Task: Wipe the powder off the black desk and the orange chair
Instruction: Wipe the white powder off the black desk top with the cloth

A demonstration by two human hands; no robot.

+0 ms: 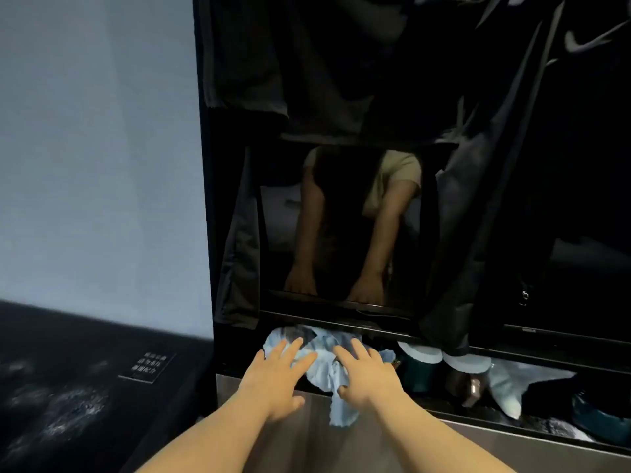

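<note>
A crumpled light blue cloth [324, 367] lies in the gap under a dark glossy screen [341, 233], one corner hanging over a silvery ledge [307, 438]. My left hand [276, 377] rests flat on the cloth's left side, fingers apart. My right hand [368, 377] covers its right side with fingers spread and the thumb hooked into the fabric. The black desk [61, 404], at lower left, carries patches of white powder. The orange chair is out of view.
The screen mirrors both my arms. Dark clothes [495, 165] hang above and to the right. Right of the cloth sit white-lidded containers [421, 353], a pale plastic bag [505, 387] and teal items. A small label [146, 367] with white text lies on the desk. A pale wall [102, 148] stands at the left.
</note>
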